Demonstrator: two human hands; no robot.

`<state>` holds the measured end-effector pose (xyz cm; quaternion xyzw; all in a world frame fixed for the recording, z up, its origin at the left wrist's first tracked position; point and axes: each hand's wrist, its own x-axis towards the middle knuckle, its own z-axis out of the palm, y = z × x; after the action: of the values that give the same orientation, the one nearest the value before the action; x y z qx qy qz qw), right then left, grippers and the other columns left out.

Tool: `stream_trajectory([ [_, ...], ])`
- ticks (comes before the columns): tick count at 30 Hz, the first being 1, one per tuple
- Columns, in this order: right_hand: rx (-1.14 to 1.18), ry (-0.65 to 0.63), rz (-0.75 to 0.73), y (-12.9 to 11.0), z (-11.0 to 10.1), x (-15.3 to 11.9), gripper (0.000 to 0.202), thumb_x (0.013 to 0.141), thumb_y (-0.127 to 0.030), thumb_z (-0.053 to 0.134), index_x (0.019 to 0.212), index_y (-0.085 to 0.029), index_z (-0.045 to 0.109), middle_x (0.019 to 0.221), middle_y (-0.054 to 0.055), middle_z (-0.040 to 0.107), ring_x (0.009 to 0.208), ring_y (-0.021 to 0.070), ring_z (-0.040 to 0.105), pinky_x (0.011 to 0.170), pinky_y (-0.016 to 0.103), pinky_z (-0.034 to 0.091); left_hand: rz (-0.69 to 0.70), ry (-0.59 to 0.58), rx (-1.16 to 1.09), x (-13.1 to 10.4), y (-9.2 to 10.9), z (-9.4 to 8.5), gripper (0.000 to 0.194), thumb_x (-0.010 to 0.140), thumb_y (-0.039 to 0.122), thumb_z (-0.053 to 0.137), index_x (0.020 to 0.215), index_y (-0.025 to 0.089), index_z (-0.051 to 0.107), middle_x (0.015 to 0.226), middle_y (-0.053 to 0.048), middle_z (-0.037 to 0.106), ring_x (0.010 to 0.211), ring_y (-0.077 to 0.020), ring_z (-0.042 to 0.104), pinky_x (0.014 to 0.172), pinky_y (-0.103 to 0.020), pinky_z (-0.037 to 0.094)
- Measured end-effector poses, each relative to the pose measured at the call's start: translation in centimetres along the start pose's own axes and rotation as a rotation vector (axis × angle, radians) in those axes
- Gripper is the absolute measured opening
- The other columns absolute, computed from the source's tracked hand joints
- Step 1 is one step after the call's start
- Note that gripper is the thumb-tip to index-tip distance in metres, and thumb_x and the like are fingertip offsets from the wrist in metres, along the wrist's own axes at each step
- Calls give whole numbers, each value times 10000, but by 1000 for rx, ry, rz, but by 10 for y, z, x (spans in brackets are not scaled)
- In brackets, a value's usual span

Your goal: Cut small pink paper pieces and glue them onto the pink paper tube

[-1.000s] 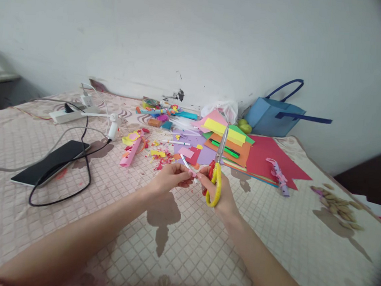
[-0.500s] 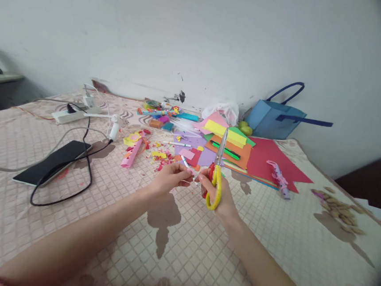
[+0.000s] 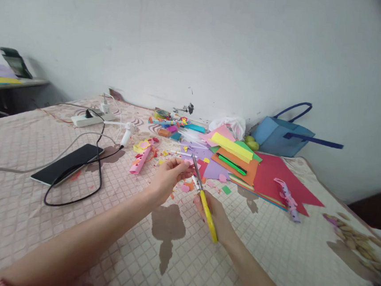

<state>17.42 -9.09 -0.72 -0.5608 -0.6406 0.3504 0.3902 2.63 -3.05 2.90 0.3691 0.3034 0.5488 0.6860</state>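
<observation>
My left hand (image 3: 169,179) is closed in a pinch, with a small pink paper piece (image 3: 189,162) at its fingertips. Wrapped around the scissors (image 3: 208,215) with yellow handles is my right hand (image 3: 219,216). The blades point up and to the left, close to the left fingertips; whether they touch the paper I cannot tell. Beyond the hands lie paper scraps, among them a pink one (image 3: 185,188) and a green one (image 3: 227,190). A white pen-like stick (image 3: 194,181) is partly visible between the hands.
Coloured paper sheets (image 3: 274,177) with a green marker (image 3: 232,163) spread to the right. Paper tubes lie at left (image 3: 141,160) and right (image 3: 287,199). A black tablet-like device (image 3: 70,163), cables and a power strip (image 3: 90,119) occupy the left. A blue bag (image 3: 278,135) stands behind; peanuts (image 3: 357,240) lie far right.
The scissors have swung from nearly upright to tilted left, bringing their blades near the left fingertips. Things on the table now appear further right and slightly lower in view.
</observation>
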Motion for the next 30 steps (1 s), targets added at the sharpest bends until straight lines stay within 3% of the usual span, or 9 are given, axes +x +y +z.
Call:
stream_trajectory([
  [14, -94, -24, 0, 3, 0, 0, 252, 784, -426, 514, 669, -215, 438, 544, -42, 423, 500, 115, 350, 466, 235, 278, 62, -25, -15, -1, -1, -1, 175, 704, 278, 681, 690, 129, 590, 726, -18, 621, 700, -101, 590, 748, -263, 454],
  [30, -143, -26, -3, 3, 1, 1, 325, 803, -495, 457, 656, -208, 418, 561, -38, 420, 511, 115, 367, 481, 236, 294, 78, 6, -14, -1, -5, -1, 181, 698, 287, 688, 705, 130, 599, 736, -12, 614, 698, -97, 584, 725, -256, 459],
])
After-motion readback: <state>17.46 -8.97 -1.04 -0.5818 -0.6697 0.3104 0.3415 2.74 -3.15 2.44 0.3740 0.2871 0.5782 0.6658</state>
